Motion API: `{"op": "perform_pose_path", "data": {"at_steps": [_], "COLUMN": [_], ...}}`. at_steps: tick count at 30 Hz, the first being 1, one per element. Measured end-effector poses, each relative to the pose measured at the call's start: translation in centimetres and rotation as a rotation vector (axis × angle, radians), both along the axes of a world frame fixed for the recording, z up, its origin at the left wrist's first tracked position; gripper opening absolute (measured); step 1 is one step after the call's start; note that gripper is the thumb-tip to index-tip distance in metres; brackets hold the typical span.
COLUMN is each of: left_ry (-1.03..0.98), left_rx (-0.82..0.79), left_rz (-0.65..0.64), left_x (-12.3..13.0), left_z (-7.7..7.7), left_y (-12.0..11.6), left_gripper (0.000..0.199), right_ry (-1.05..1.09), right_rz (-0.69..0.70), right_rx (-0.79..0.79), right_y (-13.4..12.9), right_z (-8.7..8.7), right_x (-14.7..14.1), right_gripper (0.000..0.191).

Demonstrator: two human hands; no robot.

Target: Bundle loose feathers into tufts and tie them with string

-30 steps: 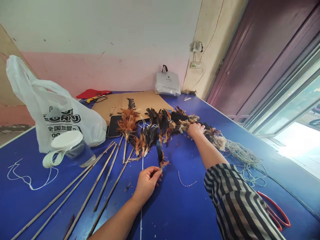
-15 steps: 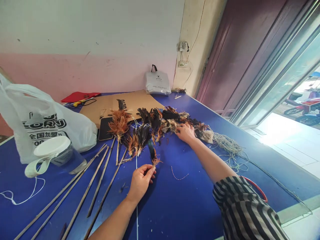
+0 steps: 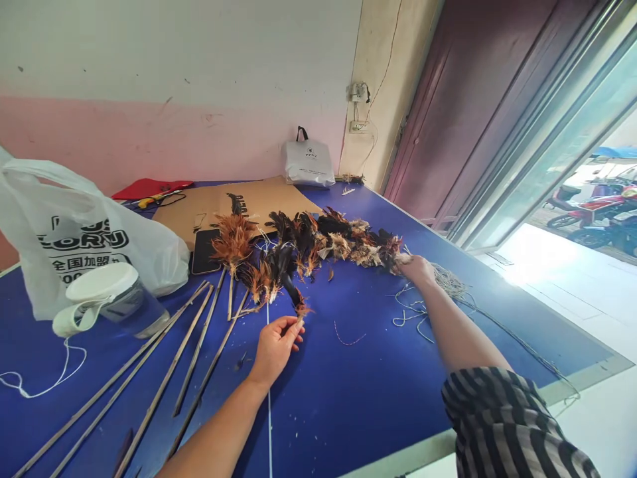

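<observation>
Near the middle of the blue table, my left hand pinches the base of a small dark feather bunch with reddish-brown fluff. A row of black, brown and tan feather bunches lies beyond it. At the right end of this row, my right hand has its fingers at a pale, fluffy bunch; the fingertips are partly hidden. A tangle of thin string lies just beyond and right of my right hand. An orange-brown feather bunch sits at the left end of the row.
Thin sticks lie at the left on the blue table. Behind them are a lidded clear jar, a white plastic bag and a black phone. Flat cardboard and a grey bag are farther back.
My right hand has moved right along the row, from the tan bunches to the pale end bunch near the string. My left hand keeps its pinch. The view has shifted slightly.
</observation>
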State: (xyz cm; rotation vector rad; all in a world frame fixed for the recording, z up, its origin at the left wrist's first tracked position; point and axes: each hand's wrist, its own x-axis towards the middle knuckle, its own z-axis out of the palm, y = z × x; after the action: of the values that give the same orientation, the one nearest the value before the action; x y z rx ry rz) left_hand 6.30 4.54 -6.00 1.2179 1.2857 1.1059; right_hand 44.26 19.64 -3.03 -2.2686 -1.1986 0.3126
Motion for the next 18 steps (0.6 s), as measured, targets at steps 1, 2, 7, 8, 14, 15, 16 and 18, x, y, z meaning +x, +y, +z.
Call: {"op": "perform_pose_path", "data": {"at_steps": [1, 2, 7, 8, 14, 15, 16, 18], "left_ry": [-0.010, -0.019, -0.105, -0.135, -0.452, -0.526, -0.597, -0.708], "left_rx": [0.000, 0.002, -0.002, -0.009, -0.088, -0.101, -0.108, -0.116], "left_rz": [0.004, 0.007, 0.028, 0.039, 0.066, 0.054, 0.035, -0.021], "left_x": [0.0, 0.0, -0.1, -0.1, -0.5, -0.6, -0.6, -0.8], "left_z": [0.0, 0.1, 0.1, 0.2, 0.8, 1.0, 1.1, 1.2], "left_y": [0.0, 0.0, 0.0, 0.1, 0.2, 0.2, 0.2, 0.2], "left_gripper": [0.030, 0.030, 0.030, 0.030, 0.027, 0.026, 0.024, 0.022], "right_ry": [0.031, 0.068, 0.375, 0.450, 0.834, 0.911, 1.044, 1.235], "right_rz": [-0.018, -0.035, -0.024, 0.008, 0.276, 0.326, 0.382, 0.448], "right_rx": [0.041, 0.083, 0.297, 0.336, 0.403, 0.389, 0.369, 0.341], "right_y": [-0.3, -0.6, -2.6, -3.0, -6.7, -7.3, -8.0, -9.1], "right_z": [0.1, 0.4, 2.2, 2.5, 2.2, 1.8, 1.5, 0.7], "right_x": [0.0, -0.1, -1.3, -2.0, -9.1, -10.4, -11.7, -14.5], "right_gripper": [0.026, 0.022, 0.020, 0.021, 0.016, 0.016, 0.016, 0.019]}}
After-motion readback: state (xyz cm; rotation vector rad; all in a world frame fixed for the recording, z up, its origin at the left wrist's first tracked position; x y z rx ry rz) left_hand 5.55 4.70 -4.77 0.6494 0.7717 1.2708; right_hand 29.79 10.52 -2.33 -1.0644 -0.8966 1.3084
